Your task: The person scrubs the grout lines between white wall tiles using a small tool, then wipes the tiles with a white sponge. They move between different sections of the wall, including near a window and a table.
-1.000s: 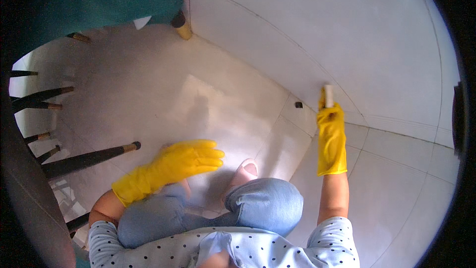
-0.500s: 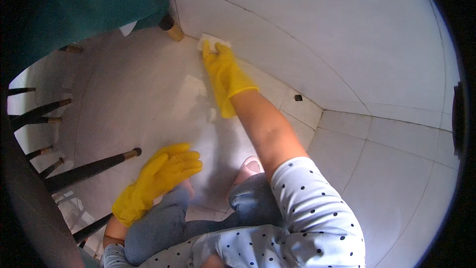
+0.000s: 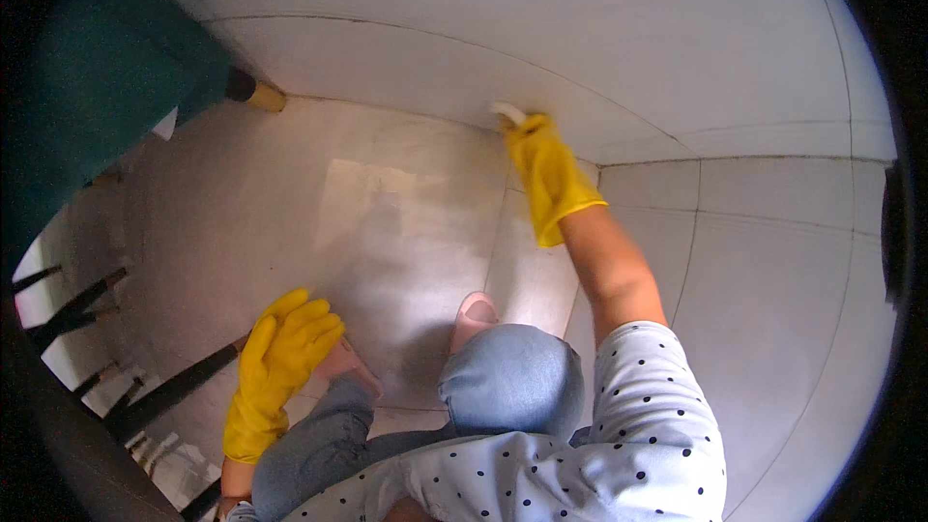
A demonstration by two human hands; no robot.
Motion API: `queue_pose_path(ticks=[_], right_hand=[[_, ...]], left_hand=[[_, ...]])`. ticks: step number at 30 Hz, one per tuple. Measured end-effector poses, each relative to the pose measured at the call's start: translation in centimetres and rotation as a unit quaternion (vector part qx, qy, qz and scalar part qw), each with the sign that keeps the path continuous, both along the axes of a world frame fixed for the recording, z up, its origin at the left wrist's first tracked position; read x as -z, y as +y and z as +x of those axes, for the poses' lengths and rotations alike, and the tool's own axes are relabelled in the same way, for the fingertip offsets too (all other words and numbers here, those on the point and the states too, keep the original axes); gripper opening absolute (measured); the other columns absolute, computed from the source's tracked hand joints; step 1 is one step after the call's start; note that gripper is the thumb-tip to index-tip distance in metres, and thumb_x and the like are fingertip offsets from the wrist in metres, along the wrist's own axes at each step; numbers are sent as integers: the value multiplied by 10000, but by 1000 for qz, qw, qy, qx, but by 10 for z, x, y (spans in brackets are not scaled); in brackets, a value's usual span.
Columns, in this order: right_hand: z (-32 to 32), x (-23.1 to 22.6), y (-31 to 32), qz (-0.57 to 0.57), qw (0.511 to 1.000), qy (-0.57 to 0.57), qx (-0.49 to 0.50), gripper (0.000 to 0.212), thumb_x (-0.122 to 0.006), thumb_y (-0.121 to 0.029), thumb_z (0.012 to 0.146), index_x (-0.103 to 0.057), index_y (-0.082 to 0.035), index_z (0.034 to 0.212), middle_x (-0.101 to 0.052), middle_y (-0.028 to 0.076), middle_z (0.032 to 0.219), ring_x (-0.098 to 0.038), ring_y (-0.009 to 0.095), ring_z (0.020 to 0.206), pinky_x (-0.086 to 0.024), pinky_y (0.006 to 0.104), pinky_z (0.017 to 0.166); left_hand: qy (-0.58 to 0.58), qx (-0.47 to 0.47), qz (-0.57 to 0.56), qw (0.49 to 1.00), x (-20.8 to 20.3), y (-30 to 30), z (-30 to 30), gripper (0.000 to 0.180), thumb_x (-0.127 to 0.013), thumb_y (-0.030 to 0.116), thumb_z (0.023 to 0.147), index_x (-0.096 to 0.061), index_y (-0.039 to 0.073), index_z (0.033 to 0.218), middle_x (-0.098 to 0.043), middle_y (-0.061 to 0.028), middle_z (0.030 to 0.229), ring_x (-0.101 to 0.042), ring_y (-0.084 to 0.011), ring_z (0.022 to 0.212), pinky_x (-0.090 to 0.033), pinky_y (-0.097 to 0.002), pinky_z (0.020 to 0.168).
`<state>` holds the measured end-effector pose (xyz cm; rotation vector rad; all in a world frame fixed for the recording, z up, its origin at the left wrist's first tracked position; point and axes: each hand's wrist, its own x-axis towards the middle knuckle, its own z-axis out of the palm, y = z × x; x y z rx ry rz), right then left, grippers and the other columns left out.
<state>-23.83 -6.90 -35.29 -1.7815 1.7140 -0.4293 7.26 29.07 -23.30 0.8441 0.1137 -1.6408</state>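
Yellow rubber gloves cover both hands. My right hand (image 3: 539, 150) reaches out to the foot of the tiled wall (image 3: 406, 63), near the corner. Its fingers are closed on a white sponge (image 3: 507, 114), pressed where the wall meets the floor. Most of the sponge is hidden behind the glove, and the hand is slightly blurred. On the left, my left hand (image 3: 288, 343) hangs above the floor beside my knee. Its fingers are stretched out and it holds nothing.
Glossy floor tiles (image 3: 232, 203) spread ahead of my pink slippers (image 3: 476, 314). A green cloth-like cover (image 3: 106, 87) hangs at far left, above a black leg with a tan tip (image 3: 259, 92). Dark furniture legs (image 3: 179, 389) stand close to my left hand. A second wall (image 3: 773, 261) rises at right.
My right hand has moved right along the wall's base with the sponge, towards the corner. The small black item on the floor there no longer shows. My left hand has shifted slightly left, still open.
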Motion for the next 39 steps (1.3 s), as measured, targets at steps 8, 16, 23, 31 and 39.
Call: queue_pose_path(ticks=[8,16,23,31,39], right_hand=[[-179,-31,-16,179,925,-248,226,138,-648,-144,876,-608,-25,936,-584,25,848,-569,149,736,-488,236,675],[31,-37,72,243,882,-405,-15,355,-628,-147,879,-568,13,1191,-646,99,904,-625,202,755,-526,257,643],[90,-113,17,401,472,-778,109,365,-472,-97,917,-523,90,1226,-625,138,955,-599,182,637,-526,228,482],[-102,-85,-16,304,687,-640,160,174,-658,-57,872,-654,13,1031,-624,41,910,-578,143,743,-498,213,691],[-214,-19,2,89,522,-711,462,224,-652,-192,912,-652,-56,1090,-642,94,998,-629,197,870,-522,228,754]], left_hand=[[-38,64,11,997,-12,-17,-5,539,-436,367,1021,-391,25,1435,-498,-256,1368,-501,-419,1263,-390,-537,1095],[-220,197,2,955,-72,-54,-28,510,-463,355,1022,-481,-23,1363,-571,-244,1304,-560,-356,1228,-424,-450,1083],[-273,185,19,944,-91,-51,-50,480,-460,334,1025,-508,-28,1336,-595,-246,1268,-582,-346,1199,-437,-437,1069],[-239,182,70,951,-69,-34,-44,491,-471,360,1021,-516,-22,1326,-602,-236,1252,-602,-335,1168,-473,-430,1036],[-242,207,54,946,-57,-45,-40,491,-493,368,1012,-521,-12,1323,-603,-228,1250,-606,-336,1157,-478,-428,1027]])
